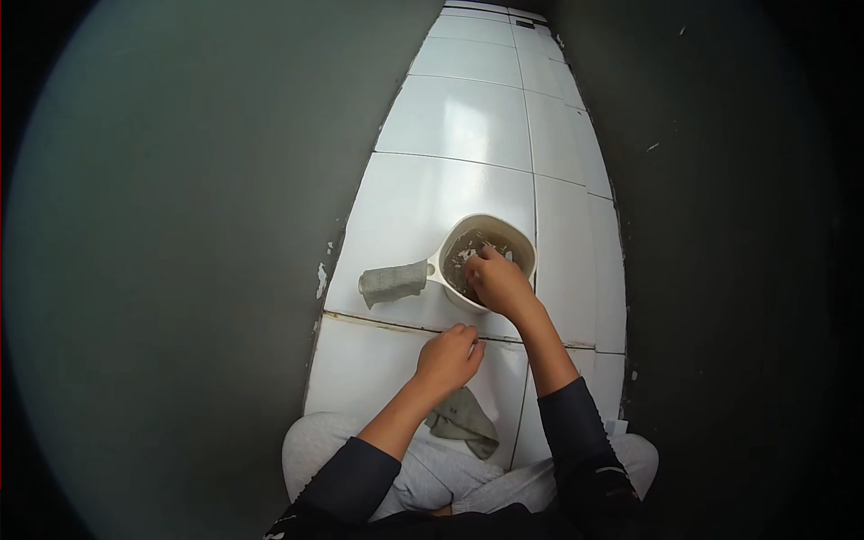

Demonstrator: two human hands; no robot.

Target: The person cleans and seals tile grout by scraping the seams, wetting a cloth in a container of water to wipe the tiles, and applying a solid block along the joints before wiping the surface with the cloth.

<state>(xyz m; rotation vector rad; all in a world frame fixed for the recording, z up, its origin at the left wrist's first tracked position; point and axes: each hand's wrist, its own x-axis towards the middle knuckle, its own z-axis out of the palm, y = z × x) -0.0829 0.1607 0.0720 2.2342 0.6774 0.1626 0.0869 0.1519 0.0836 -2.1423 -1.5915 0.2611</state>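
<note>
A white pot-shaped container (pixel 489 219) with a side handle stands on the white tiles. Inside it are murky brown contents (pixel 462 247) with pale flakes. My right hand (pixel 498 281) reaches over the near rim into the container, fingers bent; anything between its fingertips is hidden. On the tiles just in front of the container is my left hand (pixel 447 358), its fingers curled downward; what they hold, if anything, does not show. A grey-green cloth (pixel 396 283) covers the container's handle. Another crumpled grey-green cloth (pixel 464 421) lies below my left hand, by my legs.
The white tiled strip (pixel 459 117) runs away from me, with dark joints and chipped edges. Dark grey surfaces (pixel 198 270) flank it on both sides, with pale paint scraps near the edges. My crossed legs (pixel 432 477) are at the near end.
</note>
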